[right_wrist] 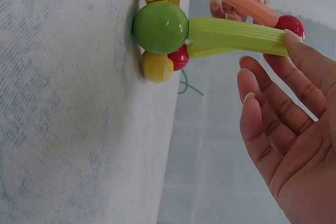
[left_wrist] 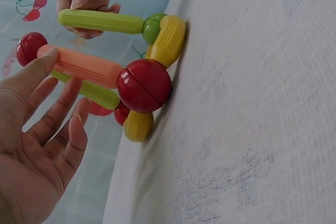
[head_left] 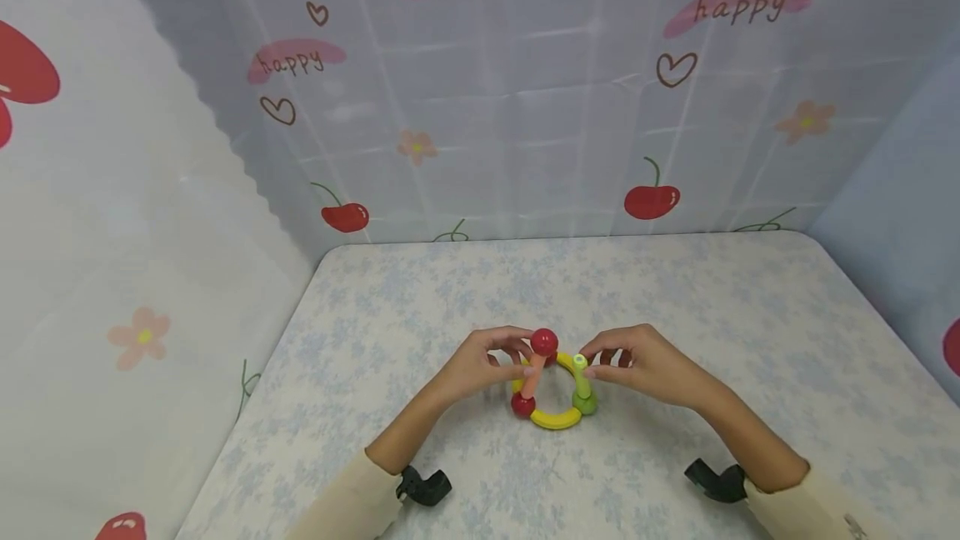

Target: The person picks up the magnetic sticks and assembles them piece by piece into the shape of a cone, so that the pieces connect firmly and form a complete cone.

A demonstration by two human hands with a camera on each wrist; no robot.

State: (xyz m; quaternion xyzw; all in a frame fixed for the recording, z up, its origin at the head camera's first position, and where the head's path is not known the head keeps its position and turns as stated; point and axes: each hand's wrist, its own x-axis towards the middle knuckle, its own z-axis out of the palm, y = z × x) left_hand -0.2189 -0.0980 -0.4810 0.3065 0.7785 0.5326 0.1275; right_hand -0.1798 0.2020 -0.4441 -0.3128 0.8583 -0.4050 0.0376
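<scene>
A ring of yellow curved sticks (head_left: pixel 555 421) joined by balls lies on the table, with straight sticks rising from it. My left hand (head_left: pixel 476 367) pinches the orange stick (left_wrist: pixel 89 67), thumb near its upper end. That stick stands tilted on a red ball (left_wrist: pixel 144 85) and carries another red ball (head_left: pixel 543 342) at its top. On the right, my right hand (head_left: pixel 652 367) holds a light green stick (right_wrist: pixel 236 34) near its upper end between thumb and index finger; it stands on a green ball (right_wrist: pixel 160 27). A second green stick (left_wrist: pixel 97 93) is partly hidden behind the orange one.
The table (head_left: pixel 420 290) has a pale blue floral cover. A cherry-printed curtain (head_left: pixel 510 157) hangs along its back edge, with more sheeting at both sides. Black straps with mounts (head_left: pixel 423 486) sit at both wrists.
</scene>
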